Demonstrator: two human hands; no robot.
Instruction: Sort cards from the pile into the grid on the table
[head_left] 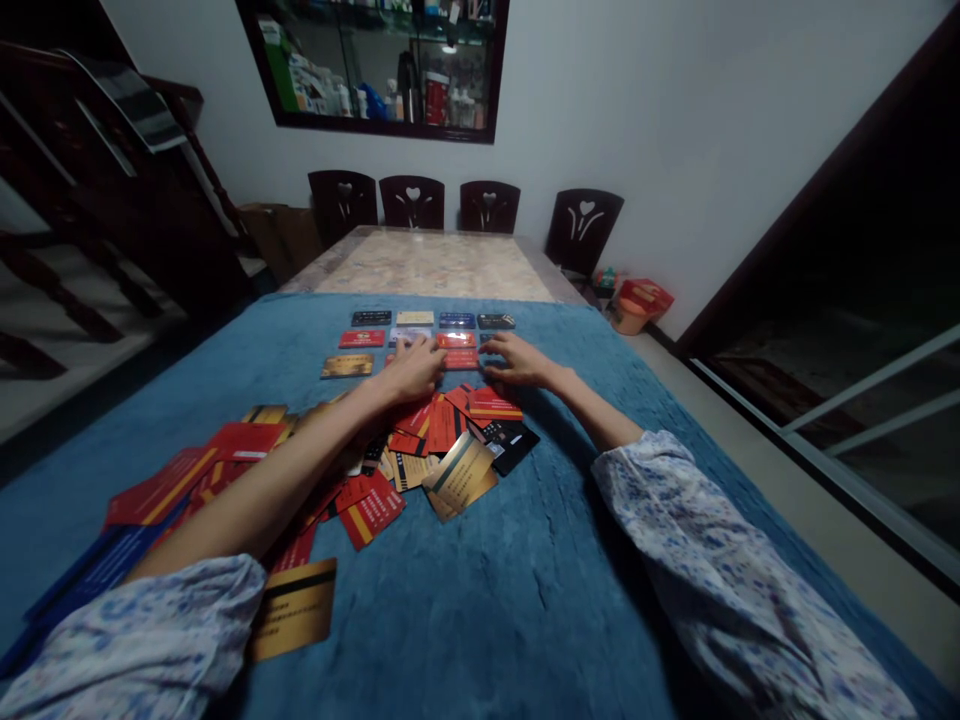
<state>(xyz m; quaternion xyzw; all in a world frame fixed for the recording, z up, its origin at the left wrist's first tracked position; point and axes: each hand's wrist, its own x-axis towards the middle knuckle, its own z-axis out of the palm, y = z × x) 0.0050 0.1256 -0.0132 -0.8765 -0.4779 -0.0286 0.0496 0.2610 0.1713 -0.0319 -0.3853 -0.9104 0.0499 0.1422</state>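
Note:
Rows of cards lie on the blue cloth in front of me: a black card (372, 318), a cream card (415, 319), a blue card (457, 320) and others. My left hand (416, 368) rests over the middle of the rows, fingers bent and apart, partly covering a pale card (400, 335). To its right is a red card (460, 358). My right hand (519, 360) is beside that card's right edge, fingers spread, over a dark card mostly hidden. Nearer me lies a loose heap of cards, with a gold card (463, 472) and a red card (373, 510).
More cards, including a blue card (105, 565) and a gold card (296, 608), spread under and beside my left forearm. A blue cloth (510, 600) covers the near table; its marble top (450, 260) shows beyond. Dark chairs (412, 203) stand at the far end.

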